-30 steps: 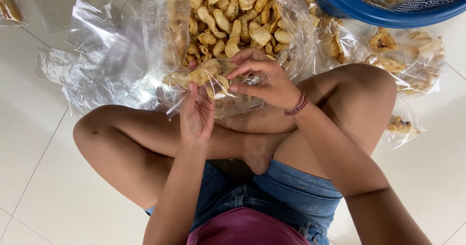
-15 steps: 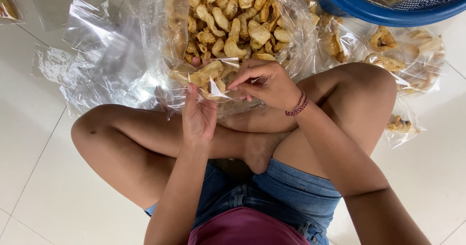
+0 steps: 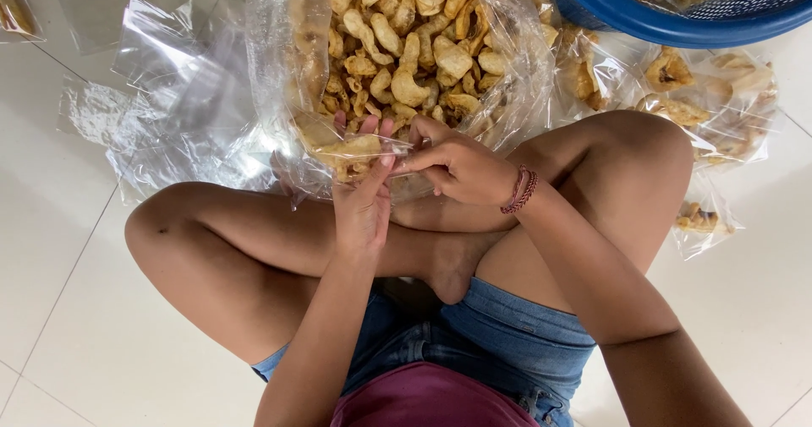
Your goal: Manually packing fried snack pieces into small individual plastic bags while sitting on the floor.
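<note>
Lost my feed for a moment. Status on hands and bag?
Left hand and right hand both grip small clear bag of fried snacks. Big open snack bag right behind. Nothing blocking.

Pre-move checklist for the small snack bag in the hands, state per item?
1. Left hand holds the small clear bag: ok.
2. Right hand pinches the bag's mouth: ok.
3. Small bag has snacks inside: ok.
4. Mouth sealed or tied: cannot tell.
5. Big open bag of snacks within reach, just beyond the hands: ok.
6. Filled packets lying by the right knee, beside the blue basket: ok.
</note>
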